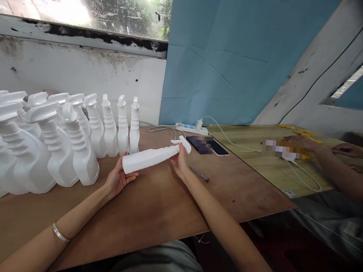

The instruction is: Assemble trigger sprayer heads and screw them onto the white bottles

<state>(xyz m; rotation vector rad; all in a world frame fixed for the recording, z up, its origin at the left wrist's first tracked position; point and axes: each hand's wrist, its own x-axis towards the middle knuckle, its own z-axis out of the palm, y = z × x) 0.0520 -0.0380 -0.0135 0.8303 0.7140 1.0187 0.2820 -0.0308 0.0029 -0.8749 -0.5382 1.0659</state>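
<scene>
A white spray bottle (150, 159) lies nearly level between my two hands above the brown table, its trigger head (184, 144) to the right. My left hand (120, 177) supports the base end, fingers curled round its underside. Round the neck just below the trigger head, my right hand (180, 163) is closed. Several more white spray bottles (84, 157) stand upright in a close group on the left, the nearest a little way from my left hand. A pen (199, 174) lies on the table just right of my right hand.
Two phones (221, 147) lie near a white power strip (191, 129) with a plugged-in cable. On the right, another person's hands (303, 143) are at a lighter table (247, 137) with yellow pieces (309, 134). The brown table's front edge (160, 244) runs before my lap.
</scene>
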